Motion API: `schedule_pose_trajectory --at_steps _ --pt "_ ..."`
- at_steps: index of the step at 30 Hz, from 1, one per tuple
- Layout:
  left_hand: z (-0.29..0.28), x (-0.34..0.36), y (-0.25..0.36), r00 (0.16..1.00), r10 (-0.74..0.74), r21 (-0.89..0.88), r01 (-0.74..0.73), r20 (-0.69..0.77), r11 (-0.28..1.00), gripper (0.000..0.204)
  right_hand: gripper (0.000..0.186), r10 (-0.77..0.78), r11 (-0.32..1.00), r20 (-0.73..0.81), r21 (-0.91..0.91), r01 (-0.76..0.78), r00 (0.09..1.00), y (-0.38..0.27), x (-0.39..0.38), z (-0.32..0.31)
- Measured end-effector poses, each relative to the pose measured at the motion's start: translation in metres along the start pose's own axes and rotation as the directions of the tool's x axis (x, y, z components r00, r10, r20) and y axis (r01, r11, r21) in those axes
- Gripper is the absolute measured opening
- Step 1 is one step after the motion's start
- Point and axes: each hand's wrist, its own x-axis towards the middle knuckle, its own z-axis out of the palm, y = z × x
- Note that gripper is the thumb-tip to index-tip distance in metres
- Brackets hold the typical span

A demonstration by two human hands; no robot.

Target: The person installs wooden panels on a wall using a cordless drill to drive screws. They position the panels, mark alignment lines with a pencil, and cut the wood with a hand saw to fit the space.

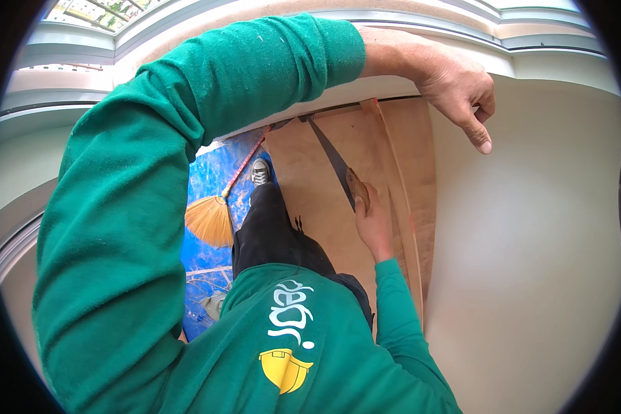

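My right hand (372, 219) is closed around the wooden handle (357, 189) of a handsaw. The saw's dark, tapering blade (330, 152) slants up and left over a brown plywood sheet (310, 186), its tip close to the sheet's far edge. Raised high across the view, my left arm bends to the right. My left hand (459, 93) hangs in front of the pale wall with nothing in it, the thumb stretched downward and apart from the loosely bent fingers. Some of those fingers are partly hidden.
A narrow wood strip (398, 183) runs along the plywood's right part. At left, a straw broom (211, 219) with a red handle lies on a blue sheet (200, 172), near my shoe (260, 172). Window frames (462, 27) line the far side; a smooth pale wall (524, 228) stands at right.
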Motion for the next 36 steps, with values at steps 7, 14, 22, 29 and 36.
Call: schedule_pose_trajectory --at_steps 7,14,22,29,36 --pt "-0.004 -0.001 -0.011 0.997 0.067 0.006 -0.067 -0.041 0.998 0.073 0.049 -0.057 0.998 -0.02 -0.022 0.056 0.998 0.011 0.006 0.008" --pt "-0.003 0.001 -0.009 0.994 0.091 0.041 -0.089 -0.053 0.995 0.068 0.051 -0.09 0.995 0.081 -0.035 0.093 0.993 -0.012 0.007 -0.001" --pt "-0.003 0.0 -0.011 0.993 0.101 0.063 -0.097 -0.068 0.993 0.063 0.053 0.009 0.998 0.173 -0.069 0.003 0.985 -0.008 -0.004 0.013" --pt "-0.002 0.009 -0.017 0.981 0.167 0.133 -0.153 -0.103 0.979 0.065 0.052 0.143 0.987 0.16 -0.1 -0.128 0.977 -0.001 -0.011 0.005" --pt "0.0 0.012 -0.017 0.988 0.136 0.138 -0.125 -0.078 0.982 0.066 0.055 -0.101 0.988 0.172 -0.099 0.119 0.98 -0.036 0.037 0.002"
